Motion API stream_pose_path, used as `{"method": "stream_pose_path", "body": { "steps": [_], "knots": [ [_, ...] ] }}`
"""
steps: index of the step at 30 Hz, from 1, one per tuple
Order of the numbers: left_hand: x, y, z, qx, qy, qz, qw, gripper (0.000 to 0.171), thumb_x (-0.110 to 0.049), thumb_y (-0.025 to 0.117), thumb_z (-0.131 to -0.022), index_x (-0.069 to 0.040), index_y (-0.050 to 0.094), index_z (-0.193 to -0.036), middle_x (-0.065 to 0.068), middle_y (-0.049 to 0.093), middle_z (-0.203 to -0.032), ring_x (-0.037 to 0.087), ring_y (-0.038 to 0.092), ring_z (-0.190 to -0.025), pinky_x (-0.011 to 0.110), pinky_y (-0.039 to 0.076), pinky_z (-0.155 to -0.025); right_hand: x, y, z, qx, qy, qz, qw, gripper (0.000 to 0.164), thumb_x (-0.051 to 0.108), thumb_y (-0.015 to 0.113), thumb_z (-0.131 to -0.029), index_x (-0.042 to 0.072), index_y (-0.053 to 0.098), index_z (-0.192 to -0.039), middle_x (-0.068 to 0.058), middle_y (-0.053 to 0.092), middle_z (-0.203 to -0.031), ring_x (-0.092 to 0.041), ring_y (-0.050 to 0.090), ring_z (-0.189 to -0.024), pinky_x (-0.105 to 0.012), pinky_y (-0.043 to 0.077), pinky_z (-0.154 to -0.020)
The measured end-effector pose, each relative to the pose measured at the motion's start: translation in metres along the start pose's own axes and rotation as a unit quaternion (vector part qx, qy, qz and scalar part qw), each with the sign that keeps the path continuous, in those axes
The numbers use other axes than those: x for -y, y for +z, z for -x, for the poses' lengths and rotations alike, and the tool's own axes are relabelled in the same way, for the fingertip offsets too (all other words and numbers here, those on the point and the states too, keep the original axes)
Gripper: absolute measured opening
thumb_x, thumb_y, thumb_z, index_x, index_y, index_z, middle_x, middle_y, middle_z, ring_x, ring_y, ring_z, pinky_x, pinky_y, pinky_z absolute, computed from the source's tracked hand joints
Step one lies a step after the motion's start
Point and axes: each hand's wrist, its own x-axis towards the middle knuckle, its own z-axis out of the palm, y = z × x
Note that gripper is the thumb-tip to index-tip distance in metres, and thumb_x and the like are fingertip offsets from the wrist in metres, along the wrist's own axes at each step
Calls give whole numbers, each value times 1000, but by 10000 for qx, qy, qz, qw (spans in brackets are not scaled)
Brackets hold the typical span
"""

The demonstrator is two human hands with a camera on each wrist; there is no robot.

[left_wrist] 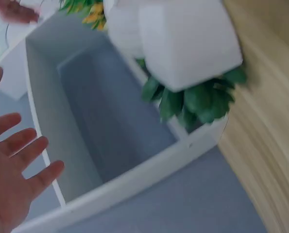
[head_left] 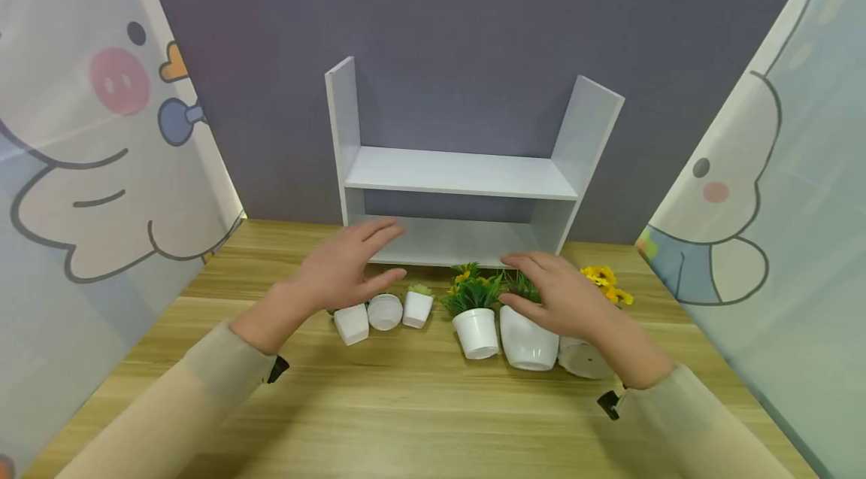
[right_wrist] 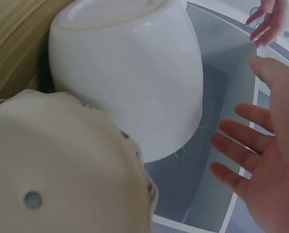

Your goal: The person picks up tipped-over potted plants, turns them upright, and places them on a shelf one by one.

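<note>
Left hand (head_left: 346, 265) near small white pots (head_left: 386, 313) — right hand (head_left: 560, 294) near larger pot (head_left: 528, 345)

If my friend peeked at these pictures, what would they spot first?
Probably the white shelf standing in the middle, in front of the gray wall. Then the left hand and right hand, stretched out over the wooden table near a row of potted plants. Yellow flowers at the right and a cartoon pig at the far left may pop out too.
</note>
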Motion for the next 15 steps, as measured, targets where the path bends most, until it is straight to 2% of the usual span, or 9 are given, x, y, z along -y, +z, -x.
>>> {"method": "stream_pose_path", "body": {
  "steps": [3,6,9,10,13,15],
  "knots": [
    [9,-12,-2,-530,-170,126,9984,68,-42,73,-105,-10,51,-161,16,55,-162,40,61,-143,61,52,-114,-1,-3,5,-152,-49,-42,9999,56,36,76,-103,6,63,-149,-14,67,-149,-41,65,-137,-64,52,-112],
    [20,-26,-6,-1054,-348,193,9936,65,-37,74,-104,-10,53,-159,14,58,-157,30,75,-106,53,62,-91,-4,-5,11,-238,-33,-56,9997,52,33,77,-103,7,65,-147,-13,69,-145,-40,67,-133,-63,54,-110],
    [31,-42,-9,-1468,-556,369,9869,62,-31,75,-104,-9,53,-158,16,59,-154,29,74,-102,51,62,-81,-8,-7,19,-304,43,-61,9995,49,31,77,-103,9,66,-146,-12,70,-143,-39,68,-131,-61,56,-108],
    [35,-47,-11,-1587,-601,460,9844,61,-28,74,-104,-7,53,-158,17,58,-153,30,73,-104,51,61,-83,-9,-9,21,-342,67,-74,9994,49,30,78,-103,9,66,-145,-12,71,-142,-39,69,-131,-62,56,-107],
    [46,-62,-17,-1900,-721,775,9761,59,-20,73,-105,-4,52,-158,21,57,-151,38,59,-135,58,56,-101,-13,-12,27,-451,69,-124,9989,46,27,79,-102,9,68,-143,-13,72,-140,-40,70,-129,-62,56,-106],
    [53,-71,-22,-2103,-761,917,9703,57,-17,72,-105,-1,51,-157,23,56,-150,38,58,-137,59,54,-107,-16,-13,30,-508,71,-161,9986,45,26,79,-101,9,68,-142,-13,72,-140,-41,69,-129,-63,56,-106]
  ]
}}
